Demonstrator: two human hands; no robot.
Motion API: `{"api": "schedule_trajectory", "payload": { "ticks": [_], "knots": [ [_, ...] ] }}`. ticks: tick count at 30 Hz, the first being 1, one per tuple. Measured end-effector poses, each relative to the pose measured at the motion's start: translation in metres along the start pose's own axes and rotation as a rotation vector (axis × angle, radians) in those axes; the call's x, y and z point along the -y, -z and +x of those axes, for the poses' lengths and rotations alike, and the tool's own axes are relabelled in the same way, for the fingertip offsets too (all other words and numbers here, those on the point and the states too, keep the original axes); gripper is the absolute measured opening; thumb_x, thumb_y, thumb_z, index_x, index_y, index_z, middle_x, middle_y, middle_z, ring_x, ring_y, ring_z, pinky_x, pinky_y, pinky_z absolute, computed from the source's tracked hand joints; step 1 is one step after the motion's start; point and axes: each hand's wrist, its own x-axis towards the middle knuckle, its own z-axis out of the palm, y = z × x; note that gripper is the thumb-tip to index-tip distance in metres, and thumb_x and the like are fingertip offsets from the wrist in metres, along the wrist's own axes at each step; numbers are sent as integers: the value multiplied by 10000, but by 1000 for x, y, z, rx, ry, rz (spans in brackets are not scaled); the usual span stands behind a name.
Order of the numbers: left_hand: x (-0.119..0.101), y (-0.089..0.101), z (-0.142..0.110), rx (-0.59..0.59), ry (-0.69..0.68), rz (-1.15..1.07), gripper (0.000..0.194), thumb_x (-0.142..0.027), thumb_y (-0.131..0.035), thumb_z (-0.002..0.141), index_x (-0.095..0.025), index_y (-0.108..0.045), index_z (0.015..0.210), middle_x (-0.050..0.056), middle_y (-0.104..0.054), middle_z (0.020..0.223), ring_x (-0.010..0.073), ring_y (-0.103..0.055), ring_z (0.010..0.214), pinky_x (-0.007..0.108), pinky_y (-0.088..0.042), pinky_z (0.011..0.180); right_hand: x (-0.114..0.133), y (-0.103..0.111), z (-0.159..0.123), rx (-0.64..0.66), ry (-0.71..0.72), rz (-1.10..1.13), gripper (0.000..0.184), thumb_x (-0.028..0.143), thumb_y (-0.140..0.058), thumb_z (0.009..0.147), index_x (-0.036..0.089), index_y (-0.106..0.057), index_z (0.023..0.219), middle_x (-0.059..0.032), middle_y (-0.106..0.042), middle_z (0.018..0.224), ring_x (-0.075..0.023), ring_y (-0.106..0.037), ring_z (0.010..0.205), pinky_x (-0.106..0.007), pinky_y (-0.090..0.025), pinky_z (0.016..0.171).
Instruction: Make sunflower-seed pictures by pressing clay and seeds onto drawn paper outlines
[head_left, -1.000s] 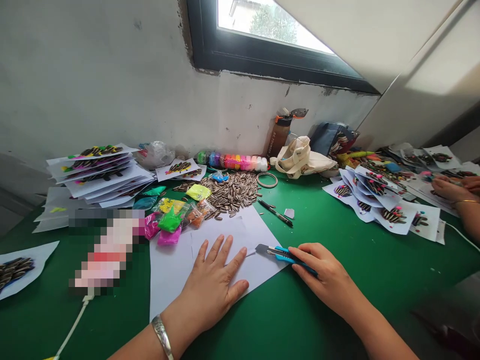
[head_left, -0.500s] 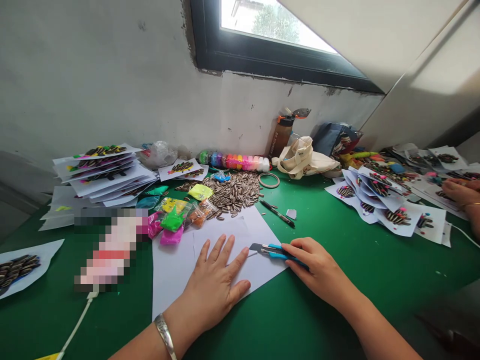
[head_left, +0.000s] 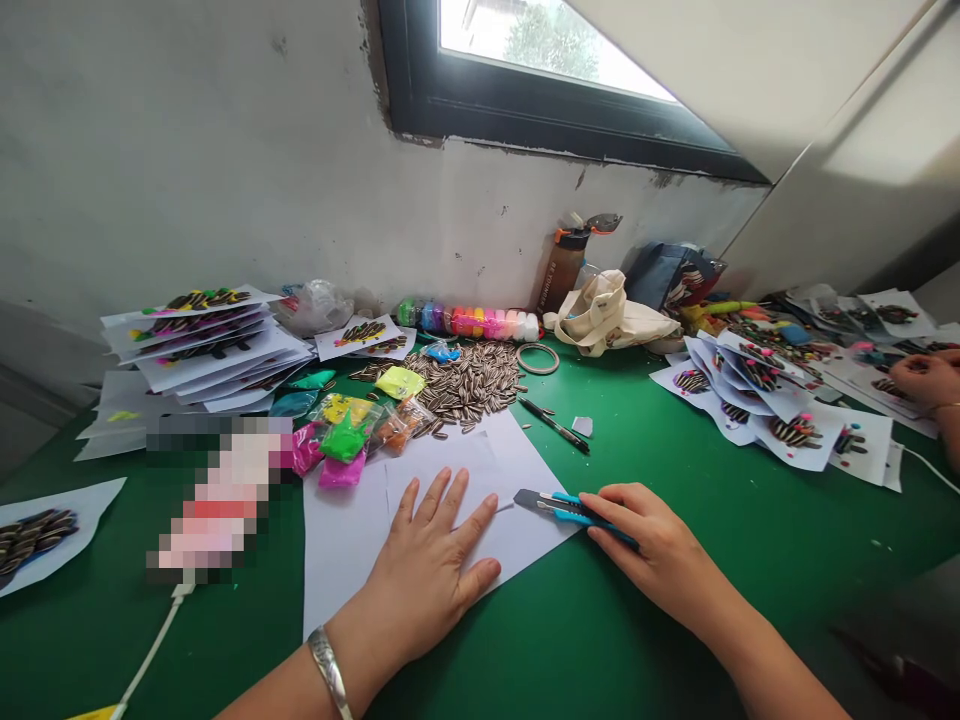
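Observation:
My left hand [head_left: 427, 565] lies flat with fingers spread on a white sheet of paper [head_left: 352, 520] on the green table [head_left: 637, 640]. My right hand [head_left: 649, 545] grips a blue utility knife [head_left: 559, 507], its blade tip resting on the paper's right part, just right of my left fingertips. A silver bracelet is on my left wrist.
Behind the paper lie a heap of sunflower seeds [head_left: 469, 378], coloured clay bags [head_left: 345, 435], a pen [head_left: 555, 425], a tape ring [head_left: 537, 359], a bottle [head_left: 561, 268] and a cloth bag [head_left: 604, 315]. Paper stacks [head_left: 202, 345] sit left. Another person's hand [head_left: 926, 380] works among decorated sheets at right.
My right hand first pushed the knife leftward toward my left fingers, then drew it back to the right. My left hand stayed flat on the paper.

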Motion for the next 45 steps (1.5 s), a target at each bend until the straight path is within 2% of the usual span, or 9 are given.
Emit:
{"api": "schedule_trajectory", "payload": {
  "ticks": [16, 26, 45],
  "knots": [
    [-1, 2, 1, 18, 2, 11, 562, -585, -326, 956, -408, -255, 1485, 104, -220, 1586, 354, -175, 1450, 628, -124, 1116, 10, -3, 17, 54, 63, 43, 321, 234, -538, 927, 234, -605, 1241, -105, -602, 1093, -225, -577, 972, -379, -523, 827],
    [-1, 2, 2, 27, 7, -4, 567, -589, -339, 951, -411, -260, 1483, 94, -224, 1586, 353, -165, 1453, 624, -97, 1122, -5, 5, 2, 24, -8, 10, 319, 288, -521, 944, 249, -605, 1249, -100, -592, 1105, -221, -574, 984, -367, -530, 812],
    [-1, 2, 1, 23, 6, 3, 567, -584, -337, 951, -422, -237, 1486, 91, -209, 1591, 346, -151, 1456, 634, -114, 1120, 0, 4, 5, 59, -8, 27, 322, 287, -508, 946, 266, -596, 1256, -105, -593, 1113, -228, -582, 989, -388, -537, 825]
  ]
}}
